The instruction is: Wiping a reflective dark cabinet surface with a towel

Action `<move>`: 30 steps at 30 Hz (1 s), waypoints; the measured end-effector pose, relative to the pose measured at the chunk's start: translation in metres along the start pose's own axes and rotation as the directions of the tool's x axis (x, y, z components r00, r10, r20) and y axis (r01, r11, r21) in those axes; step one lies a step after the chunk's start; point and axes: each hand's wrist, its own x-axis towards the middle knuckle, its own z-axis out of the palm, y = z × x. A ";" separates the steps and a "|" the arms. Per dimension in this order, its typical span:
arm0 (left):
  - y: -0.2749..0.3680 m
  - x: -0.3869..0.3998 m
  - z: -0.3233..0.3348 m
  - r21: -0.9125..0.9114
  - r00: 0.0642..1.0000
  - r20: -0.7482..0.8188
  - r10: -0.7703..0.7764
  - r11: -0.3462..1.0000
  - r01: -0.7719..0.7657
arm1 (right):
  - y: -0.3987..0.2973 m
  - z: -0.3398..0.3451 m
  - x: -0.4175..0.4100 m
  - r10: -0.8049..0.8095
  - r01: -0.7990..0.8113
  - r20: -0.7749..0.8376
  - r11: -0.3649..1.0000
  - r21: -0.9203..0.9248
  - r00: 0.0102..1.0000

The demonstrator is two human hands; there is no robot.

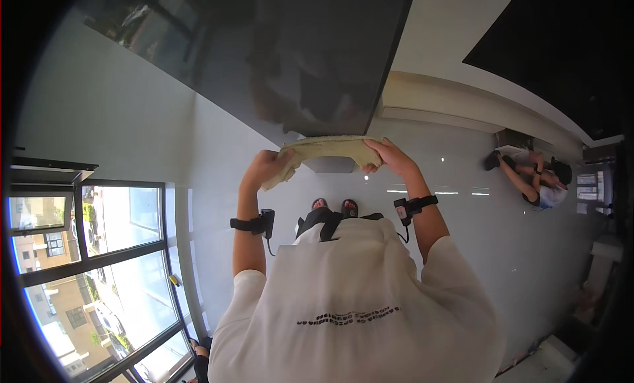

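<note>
A pale yellow cloth (329, 147), its surface fuzzy like a towel, is stretched sideways between my two hands. My left hand (271, 166) grips one end, and a crumpled corner hangs below those fingers. At the other end, my right hand (389, 156) pinches the cloth, with the thumb along its upper edge. Close in front of the cloth stands a tall dark glossy panel (317, 56) that shows a blurred reflection. Whether the cloth touches the panel, I cannot tell.
Large windows (129, 284) run along the left wall, with a yellow object (174, 280) near the frame. A seated person (540, 180) is at the far right by a pale ledge (436, 118). Part of another person (200, 356) shows at lower left. The glossy floor (475, 244) reflects lights.
</note>
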 end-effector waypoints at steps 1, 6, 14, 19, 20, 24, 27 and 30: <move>-0.005 0.005 0.003 -0.295 0.998 0.014 -0.061 0.953 0.063 | -0.007 0.005 -0.001 -0.136 0.137 -0.017 0.975 0.174 0.991; 0.043 -0.014 -0.002 -0.866 0.986 0.126 0.111 0.498 0.055 | -0.051 0.028 -0.031 -0.336 0.383 -0.185 0.805 0.454 0.924; 0.089 -0.033 0.018 -0.857 0.898 -0.082 0.432 0.430 -0.285 | -0.045 0.057 -0.029 -0.511 0.609 -0.361 0.751 0.254 0.780; 0.065 -0.006 0.048 -0.678 0.913 -0.063 0.402 0.654 -0.335 | -0.029 0.056 -0.010 -0.361 0.433 -0.414 0.897 0.091 0.835; 0.062 -0.012 0.050 -0.619 0.893 -0.218 0.395 0.652 -0.439 | -0.024 0.056 -0.008 -0.370 0.412 -0.459 0.911 -0.009 0.808; 0.111 -0.057 -0.009 -0.577 0.689 -0.594 0.415 0.377 -0.724 | -0.081 0.059 -0.062 -0.428 0.388 -0.536 0.901 -0.193 0.727; 0.149 -0.073 -0.035 -0.424 0.552 -0.716 0.427 0.362 -0.830 | -0.115 0.046 -0.067 -0.588 0.548 -0.609 0.788 -0.282 0.532; 0.166 -0.068 -0.017 -0.305 0.611 -0.680 0.405 0.602 -0.738 | -0.107 0.028 -0.031 -0.530 0.608 -0.636 0.785 -0.120 0.560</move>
